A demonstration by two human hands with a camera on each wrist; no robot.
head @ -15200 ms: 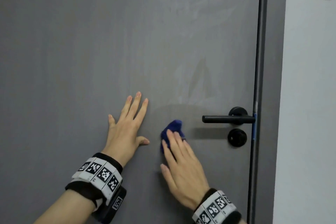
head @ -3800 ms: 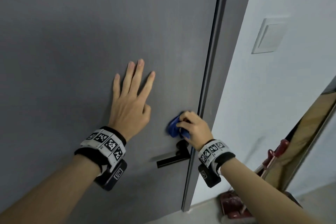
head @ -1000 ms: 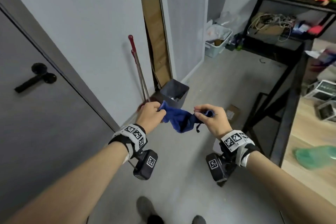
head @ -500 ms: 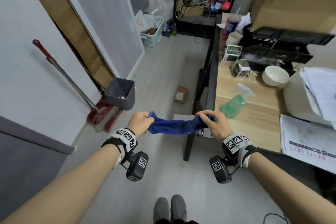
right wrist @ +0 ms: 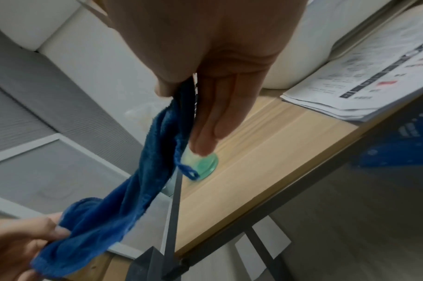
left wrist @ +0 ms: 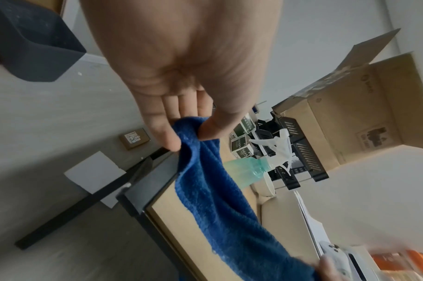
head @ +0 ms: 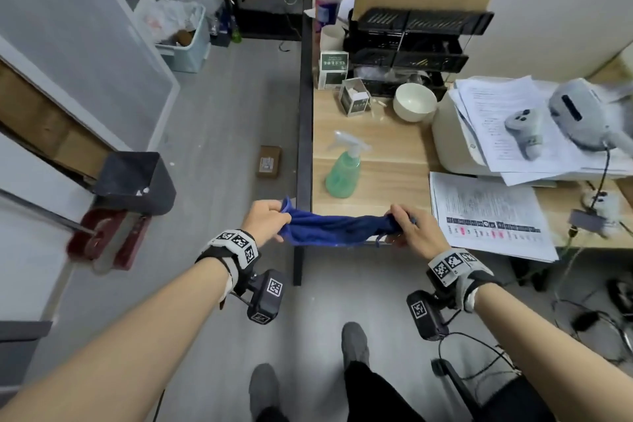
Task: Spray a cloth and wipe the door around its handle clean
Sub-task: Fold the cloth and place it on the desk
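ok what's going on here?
A person stands at a desk, holding a blue cloth stretched between both hands: the left hand pinches one end, the right hand the other. A green spray bottle stands untouched on the desk just beyond the cloth. No door is in view.

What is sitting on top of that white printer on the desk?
On the white printer lies a loose stack of printed papers, with a grey controller and a grey headset resting on them. The papers cover the printer's top, so anything beneath them is hidden.

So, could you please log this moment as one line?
left hand: pinches cloth | right hand: pinches other end | cloth: stretched at desk edge | spray bottle: untouched on desk
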